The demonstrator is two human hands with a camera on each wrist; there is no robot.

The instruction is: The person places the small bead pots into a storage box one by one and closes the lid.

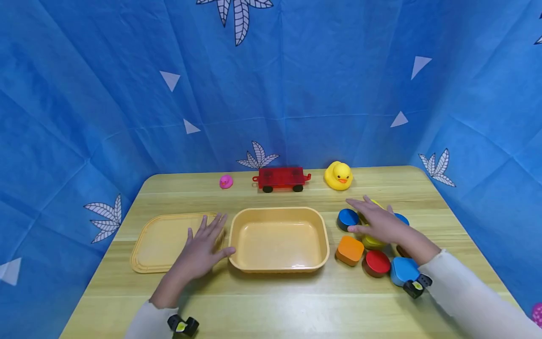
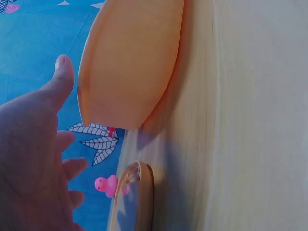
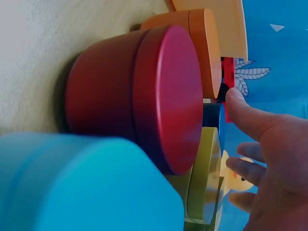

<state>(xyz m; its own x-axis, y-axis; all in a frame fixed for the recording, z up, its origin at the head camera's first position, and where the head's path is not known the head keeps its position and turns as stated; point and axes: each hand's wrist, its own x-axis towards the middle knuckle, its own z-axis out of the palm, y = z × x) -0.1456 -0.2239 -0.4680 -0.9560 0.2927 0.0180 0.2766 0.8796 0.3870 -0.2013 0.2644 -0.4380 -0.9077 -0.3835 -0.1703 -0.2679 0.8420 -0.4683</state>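
Note:
With fingers spread, my left hand hovers between a pale orange tub and a flat, matching lid-like tray. Its thumb is close to the tub's left rim; whether they touch I cannot tell. My right hand reaches over a cluster of small lidded boxes, fingers extended and nothing gripped. Around it are a round blue box, an orange box, a red box, a light blue box and a yellow box. The hand partly hides the yellow box and others behind.
Along the table's far edge stand a small pink duck, a red toy wagon and a yellow rubber duck. A blue patterned cloth hangs behind the wooden table and at both sides.

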